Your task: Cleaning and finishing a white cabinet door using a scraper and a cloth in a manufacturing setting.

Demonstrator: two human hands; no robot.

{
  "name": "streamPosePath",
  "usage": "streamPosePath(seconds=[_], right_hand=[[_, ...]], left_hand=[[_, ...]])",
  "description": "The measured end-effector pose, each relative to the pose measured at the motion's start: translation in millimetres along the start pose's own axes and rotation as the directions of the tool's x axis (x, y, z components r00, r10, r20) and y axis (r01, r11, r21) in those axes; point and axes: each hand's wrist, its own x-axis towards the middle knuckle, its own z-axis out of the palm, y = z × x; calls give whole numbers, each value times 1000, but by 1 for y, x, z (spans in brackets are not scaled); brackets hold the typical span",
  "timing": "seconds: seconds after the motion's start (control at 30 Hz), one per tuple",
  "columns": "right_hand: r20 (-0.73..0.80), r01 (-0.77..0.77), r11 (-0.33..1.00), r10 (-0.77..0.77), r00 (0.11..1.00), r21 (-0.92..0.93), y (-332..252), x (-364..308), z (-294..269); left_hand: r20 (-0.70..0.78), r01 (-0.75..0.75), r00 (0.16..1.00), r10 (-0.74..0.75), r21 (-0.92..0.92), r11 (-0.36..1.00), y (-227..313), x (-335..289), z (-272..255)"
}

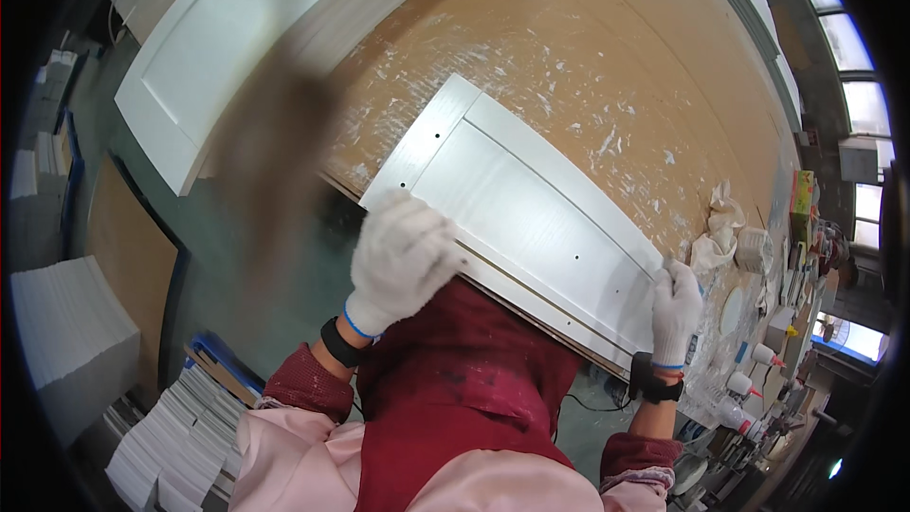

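Gloved fingers (417, 218) of the left hand (400, 261) bend loosely at the near-left edge of a white recessed panel (550, 218); those of the right hand (676, 318) curl against its right end. Blur and hidden tips mean I cannot tell whether either closes on it. Set wide apart, they seem placed to steady it along the near edge of the brown worktable (588, 28), whose white-flecked surface gives broad room beyond the fingers. Leftward lies a second white panel (227, 38); just right, crumpled cloth (725, 218).

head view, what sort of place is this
Probably a furniture workshop, judging by the framed white panel with small holes, the scuffed brown worktable and the white stacks at left.
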Motion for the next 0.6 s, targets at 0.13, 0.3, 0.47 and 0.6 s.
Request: streamPosePath(seconds=[0.13, 0.3, 0.47, 0.6], right_hand=[[100, 592, 798, -602, 792, 115, -101, -1, 33], [145, 798, 602, -788, 598, -23, -182, 31, 77], [95, 806, 569, -804, 587, -161, -226, 49, 93], [288, 811, 548, -758, 585, -206, -234, 43, 90]], left_hand=[[-355, 345, 881, -313, 28, 938, -22, 2, 4], [-403, 371, 860, -312, 74, 926, -41, 3, 23], [-427, 416, 827, -366, 27, 909, -43, 3, 27], [-396, 414, 840, -370, 30, 910, -40, 0, 23]])
